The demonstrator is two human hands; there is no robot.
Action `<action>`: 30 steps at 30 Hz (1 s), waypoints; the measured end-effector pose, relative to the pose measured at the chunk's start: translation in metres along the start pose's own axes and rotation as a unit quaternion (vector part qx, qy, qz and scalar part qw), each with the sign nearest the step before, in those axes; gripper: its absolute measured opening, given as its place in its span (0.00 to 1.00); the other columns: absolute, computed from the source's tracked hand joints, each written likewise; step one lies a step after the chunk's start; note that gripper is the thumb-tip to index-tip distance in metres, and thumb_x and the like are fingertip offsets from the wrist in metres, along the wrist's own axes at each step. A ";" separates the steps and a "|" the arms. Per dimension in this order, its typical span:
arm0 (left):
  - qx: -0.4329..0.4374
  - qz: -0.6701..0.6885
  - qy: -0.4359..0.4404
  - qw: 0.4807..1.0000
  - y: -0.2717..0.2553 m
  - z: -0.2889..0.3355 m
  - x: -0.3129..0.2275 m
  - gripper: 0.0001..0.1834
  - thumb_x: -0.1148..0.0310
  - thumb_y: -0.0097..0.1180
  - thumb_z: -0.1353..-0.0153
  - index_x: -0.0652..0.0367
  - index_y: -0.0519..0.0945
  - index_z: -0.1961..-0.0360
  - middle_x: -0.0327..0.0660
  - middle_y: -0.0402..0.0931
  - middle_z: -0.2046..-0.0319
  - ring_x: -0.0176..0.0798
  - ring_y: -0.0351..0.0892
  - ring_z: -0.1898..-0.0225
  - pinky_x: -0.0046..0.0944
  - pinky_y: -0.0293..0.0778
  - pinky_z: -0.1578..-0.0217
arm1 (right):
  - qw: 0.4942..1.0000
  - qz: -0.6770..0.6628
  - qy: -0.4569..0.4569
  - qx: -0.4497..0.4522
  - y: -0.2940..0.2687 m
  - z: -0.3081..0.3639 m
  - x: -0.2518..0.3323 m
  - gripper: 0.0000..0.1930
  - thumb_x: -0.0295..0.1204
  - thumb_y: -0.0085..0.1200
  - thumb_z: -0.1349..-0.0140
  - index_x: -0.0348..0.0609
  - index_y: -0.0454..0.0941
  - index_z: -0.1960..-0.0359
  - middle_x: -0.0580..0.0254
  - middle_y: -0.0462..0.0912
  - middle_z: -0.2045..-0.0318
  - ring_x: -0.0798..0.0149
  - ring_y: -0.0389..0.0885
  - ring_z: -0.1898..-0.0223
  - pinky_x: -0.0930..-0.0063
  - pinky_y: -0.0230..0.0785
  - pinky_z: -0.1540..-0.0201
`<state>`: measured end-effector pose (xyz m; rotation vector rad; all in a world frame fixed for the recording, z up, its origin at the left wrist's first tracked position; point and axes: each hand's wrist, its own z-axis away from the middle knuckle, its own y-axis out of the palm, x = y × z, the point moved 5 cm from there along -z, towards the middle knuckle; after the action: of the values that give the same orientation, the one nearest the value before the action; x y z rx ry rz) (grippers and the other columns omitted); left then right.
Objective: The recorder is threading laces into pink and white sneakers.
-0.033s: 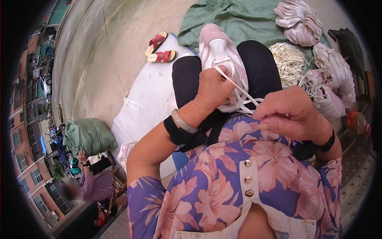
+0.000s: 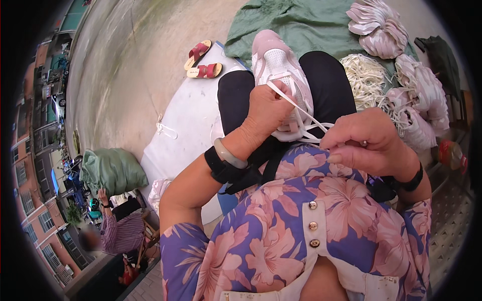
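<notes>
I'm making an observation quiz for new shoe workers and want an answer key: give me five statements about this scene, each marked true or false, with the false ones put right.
1. The pink-and-white shoe sits between the person's black-clad knees. True.
2. The left hand is empty and well away from the shoe. False: it is at the shoe, holding a white lace.
3. The lace stretches from the left hand toward the right hand. True.
4. The red-strapped sandals lie to the right of the shoe. False: they lie to its left.
5. A heap of cream laces lies to the right of the knees. True.
</notes>
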<state>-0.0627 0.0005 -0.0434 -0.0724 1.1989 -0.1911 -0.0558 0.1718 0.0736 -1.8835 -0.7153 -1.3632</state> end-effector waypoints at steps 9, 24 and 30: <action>0.116 0.412 -0.160 0.889 0.002 0.022 -0.012 0.14 0.78 0.47 0.48 0.66 0.69 0.58 0.43 0.74 0.81 0.26 0.59 0.92 0.27 0.57 0.89 | 0.986 -0.112 0.115 -0.035 -0.024 0.023 -0.002 0.08 0.23 0.60 0.48 0.34 0.79 0.65 0.66 0.78 0.78 0.79 0.72 0.79 0.87 0.59 0.78; 0.017 -0.161 -0.242 0.957 -0.228 0.091 0.055 0.08 0.65 0.58 0.45 0.59 0.80 0.69 0.32 0.70 0.85 0.21 0.63 0.88 0.22 0.56 0.89 | 0.900 -0.116 0.325 -0.266 -0.149 0.152 -0.085 0.11 0.31 0.56 0.44 0.36 0.74 0.64 0.71 0.74 0.82 0.82 0.71 0.82 0.90 0.56 0.82; -0.090 -0.402 0.243 0.878 -0.124 0.052 0.010 0.13 0.73 0.60 0.52 0.58 0.78 0.63 0.45 0.77 0.63 0.48 0.77 0.63 0.40 0.71 0.61 | 0.871 0.393 0.279 -0.100 -0.078 0.081 -0.116 0.12 0.34 0.56 0.48 0.37 0.78 0.69 0.52 0.80 0.72 0.53 0.78 0.70 0.66 0.69 0.64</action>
<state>-0.0240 -0.1250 -0.0141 -0.7311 1.6343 -0.8688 -0.1035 0.2796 -0.0370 -1.5122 0.4671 -1.3256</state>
